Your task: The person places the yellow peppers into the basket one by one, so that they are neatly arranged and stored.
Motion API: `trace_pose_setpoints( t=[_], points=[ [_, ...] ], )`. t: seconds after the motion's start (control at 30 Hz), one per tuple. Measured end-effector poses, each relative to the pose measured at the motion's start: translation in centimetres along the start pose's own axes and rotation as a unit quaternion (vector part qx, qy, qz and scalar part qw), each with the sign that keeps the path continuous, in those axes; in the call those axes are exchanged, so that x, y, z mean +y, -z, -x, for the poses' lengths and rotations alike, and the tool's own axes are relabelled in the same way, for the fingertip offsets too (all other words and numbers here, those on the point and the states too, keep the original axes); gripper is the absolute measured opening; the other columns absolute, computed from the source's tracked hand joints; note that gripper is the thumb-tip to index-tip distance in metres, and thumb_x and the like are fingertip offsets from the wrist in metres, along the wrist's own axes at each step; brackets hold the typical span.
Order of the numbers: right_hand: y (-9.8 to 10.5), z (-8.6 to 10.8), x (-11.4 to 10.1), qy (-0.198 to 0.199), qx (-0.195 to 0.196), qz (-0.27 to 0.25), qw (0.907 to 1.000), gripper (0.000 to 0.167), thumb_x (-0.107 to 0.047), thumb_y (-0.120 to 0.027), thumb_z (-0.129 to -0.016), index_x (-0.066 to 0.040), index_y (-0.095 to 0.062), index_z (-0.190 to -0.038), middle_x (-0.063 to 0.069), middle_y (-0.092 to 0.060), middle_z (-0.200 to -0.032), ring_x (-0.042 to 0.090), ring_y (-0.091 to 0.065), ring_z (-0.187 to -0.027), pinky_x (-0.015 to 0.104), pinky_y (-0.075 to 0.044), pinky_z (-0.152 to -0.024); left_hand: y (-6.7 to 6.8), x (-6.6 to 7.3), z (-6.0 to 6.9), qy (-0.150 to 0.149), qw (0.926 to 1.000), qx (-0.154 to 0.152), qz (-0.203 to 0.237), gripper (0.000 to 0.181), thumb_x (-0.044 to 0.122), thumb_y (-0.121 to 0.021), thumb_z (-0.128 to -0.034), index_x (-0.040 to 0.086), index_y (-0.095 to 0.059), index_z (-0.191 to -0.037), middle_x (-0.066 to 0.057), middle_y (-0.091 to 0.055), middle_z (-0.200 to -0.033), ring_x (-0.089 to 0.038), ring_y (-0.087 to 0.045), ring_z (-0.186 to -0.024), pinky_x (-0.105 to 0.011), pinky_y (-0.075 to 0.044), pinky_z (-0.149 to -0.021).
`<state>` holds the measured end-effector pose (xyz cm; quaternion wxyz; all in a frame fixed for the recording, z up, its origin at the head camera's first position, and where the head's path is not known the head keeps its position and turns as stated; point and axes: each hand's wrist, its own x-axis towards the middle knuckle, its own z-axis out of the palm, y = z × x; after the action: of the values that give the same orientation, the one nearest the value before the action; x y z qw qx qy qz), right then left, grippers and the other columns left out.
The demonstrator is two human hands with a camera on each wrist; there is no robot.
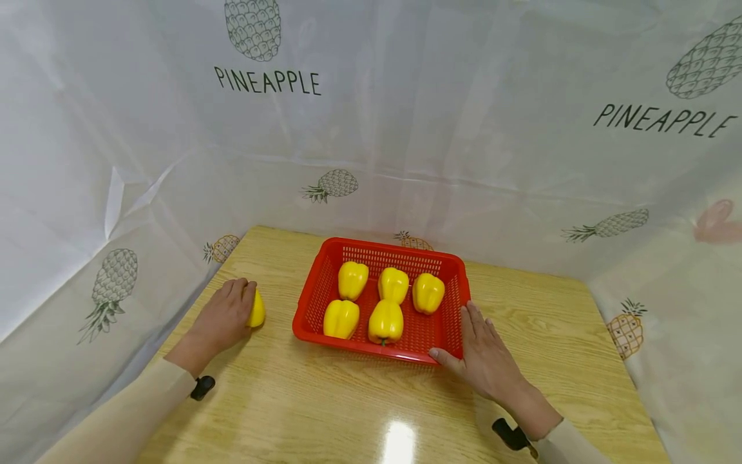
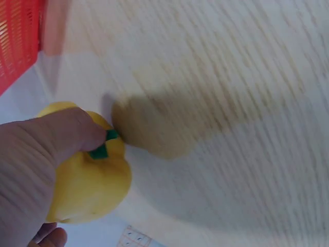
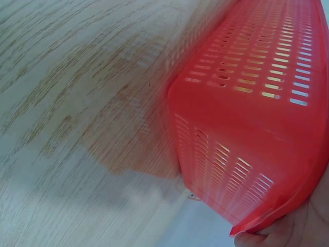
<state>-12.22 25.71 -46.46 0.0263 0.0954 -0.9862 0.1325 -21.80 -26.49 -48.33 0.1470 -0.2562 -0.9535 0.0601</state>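
My left hand (image 1: 225,316) grips a yellow bell pepper (image 1: 257,310) on the left part of the table. In the left wrist view, the thumb lies against the green stem (image 2: 101,150) of that pepper. A red perforated plastic basket (image 1: 371,350) stands mid-table with several yellow bell peppers inside, among them a front one (image 1: 385,321) with its stem toward me. Against the basket's right front corner rests my right hand (image 1: 491,361), its fingers fairly straight along the right side and its thumb on the front rim. The right wrist view shows the basket's slotted wall (image 3: 231,118) from outside.
The wooden table (image 1: 324,399) reaches a white sheet (image 1: 464,142) printed with pineapples, which hangs behind it and at both sides. Black straps (image 1: 203,387) show at the wrists.
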Motion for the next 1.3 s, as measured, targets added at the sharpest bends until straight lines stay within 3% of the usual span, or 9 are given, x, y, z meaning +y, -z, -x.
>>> trace_pose_setpoints(
  t=[0.3, 0.47, 0.7, 0.97, 1.3],
  points=[
    [0.0, 0.0, 0.0, -0.004, -0.004, 0.002, 1.0, 0.116, -0.075, -0.055, -0.096, 0.014, -0.02, -0.162, 0.032, -0.014, -0.172, 0.049, -0.018, -0.16, 0.066, -0.021, -0.127, -0.5, -0.2, -0.1, -0.02, 0.9992, 0.035, -0.008, 0.095, 0.03, -0.09, -0.073, -0.02, -0.042, -0.138, -0.038, -0.055, -0.128, -0.051, -0.055, -0.119, -0.057, -0.046, -0.113],
    [0.0, -0.1, -0.1, 0.001, 0.002, 0.009, 1.0, 0.116, -0.075, -0.056, -0.096, 0.014, -0.021, -0.161, 0.033, -0.017, -0.171, 0.05, -0.02, -0.159, 0.066, -0.024, -0.126, -0.3, -0.5, -0.5, -0.039, 0.9973, 0.056, -0.025, 0.099, 0.037, -0.093, -0.0712, -0.021, -0.043, -0.135, -0.038, -0.057, -0.124, -0.05, -0.057, -0.115, -0.056, -0.048, -0.111],
    [0.1, 0.0, -0.2, 0.0, 0.008, 0.032, 0.9995, 0.114, -0.076, -0.053, -0.097, 0.014, -0.024, -0.161, 0.033, -0.021, -0.17, 0.049, -0.022, -0.159, 0.068, -0.021, -0.127, 0.3, -0.8, -1.4, -0.062, 0.9911, 0.111, -0.04, 0.097, 0.039, -0.093, -0.0663, -0.019, -0.047, -0.129, -0.035, -0.058, -0.116, -0.048, -0.058, -0.107, -0.054, -0.053, -0.103],
    [0.2, 0.2, -0.2, -0.003, 0.013, 0.04, 0.9991, 0.113, -0.076, -0.051, -0.097, 0.015, -0.026, -0.16, 0.034, -0.025, -0.168, 0.049, -0.024, -0.158, 0.067, -0.02, -0.127, 1.9, -0.7, -2.6, -0.066, 0.9911, 0.105, -0.049, 0.11, 0.041, -0.099, -0.0596, -0.019, -0.044, -0.133, -0.036, -0.056, -0.12, -0.049, -0.057, -0.11, -0.055, -0.05, -0.104],
    [0.5, 0.3, -0.3, -0.005, 0.002, 0.035, 0.9994, 0.114, -0.076, -0.052, -0.097, 0.015, -0.024, -0.16, 0.034, -0.024, -0.168, 0.051, -0.022, -0.158, 0.067, -0.02, -0.127, 5.0, -0.3, -4.4, -0.072, 0.9896, 0.12, -0.035, 0.106, 0.035, -0.099, -0.0597, -0.018, -0.043, -0.132, -0.035, -0.055, -0.12, -0.049, -0.056, -0.11, -0.057, -0.048, -0.105]
  ],
)
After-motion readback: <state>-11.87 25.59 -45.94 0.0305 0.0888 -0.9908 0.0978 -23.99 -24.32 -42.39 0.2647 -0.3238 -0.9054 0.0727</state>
